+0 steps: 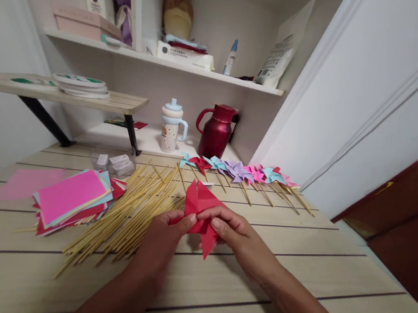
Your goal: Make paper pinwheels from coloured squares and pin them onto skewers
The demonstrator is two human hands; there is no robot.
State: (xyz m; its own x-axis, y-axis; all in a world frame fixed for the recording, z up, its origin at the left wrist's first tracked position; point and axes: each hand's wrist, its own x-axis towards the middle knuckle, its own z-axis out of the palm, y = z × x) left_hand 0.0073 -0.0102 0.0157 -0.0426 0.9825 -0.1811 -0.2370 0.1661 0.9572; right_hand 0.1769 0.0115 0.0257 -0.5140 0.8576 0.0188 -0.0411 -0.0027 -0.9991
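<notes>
Between my hands, above the table, is a red paper pinwheel (pixel 204 198) with folded, pointed blades. My left hand (pixel 171 227) pinches its left side, the thumb pressed near the middle. My right hand (pixel 229 228) grips the right side, thumb and forefinger closed close to the centre. One blade points up and another hangs down below the fingers. No stick shows on this pinwheel. Just left of my left hand lies a loose pile of thin wooden sticks (pixel 139 209). A stack of coloured paper sheets (pixel 72 197), pink on top, lies beyond them.
Finished pinwheels on sticks (pixel 239 172) lie in a row at the table's back right. A clear box (pixel 113 161) of small packets sits back left. A cup with a blue handle (pixel 170 130) and a red jug (pixel 216 132) stand behind, beneath a shelf (pixel 217 76).
</notes>
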